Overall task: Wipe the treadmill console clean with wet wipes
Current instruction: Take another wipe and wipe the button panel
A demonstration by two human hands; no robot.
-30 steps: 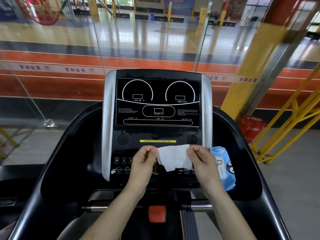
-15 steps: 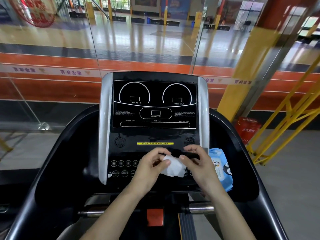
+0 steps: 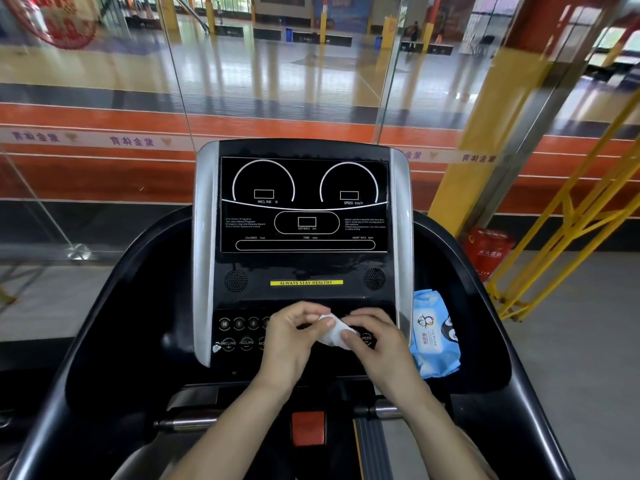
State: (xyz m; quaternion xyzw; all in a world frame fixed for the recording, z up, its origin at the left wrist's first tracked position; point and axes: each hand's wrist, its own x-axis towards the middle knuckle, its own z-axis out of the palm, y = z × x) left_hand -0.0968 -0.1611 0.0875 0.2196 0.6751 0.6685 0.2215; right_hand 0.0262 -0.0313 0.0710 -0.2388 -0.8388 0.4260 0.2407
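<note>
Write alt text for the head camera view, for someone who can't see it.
Two hands, left hand and right hand, hold a crumpled white wet wipe between them, in front of the button panel of a black treadmill console. A blue pack of wet wipes lies in the tray to the console's right.

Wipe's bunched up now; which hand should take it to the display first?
Probably the left hand: its fingers curl round most of the wipe, below the display. The right hand only pinches the wipe's edge.

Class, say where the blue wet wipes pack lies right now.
In the head view, the wet wipes pack lies in the console's right-side tray, beside the silver trim, just right of the right hand.
</note>
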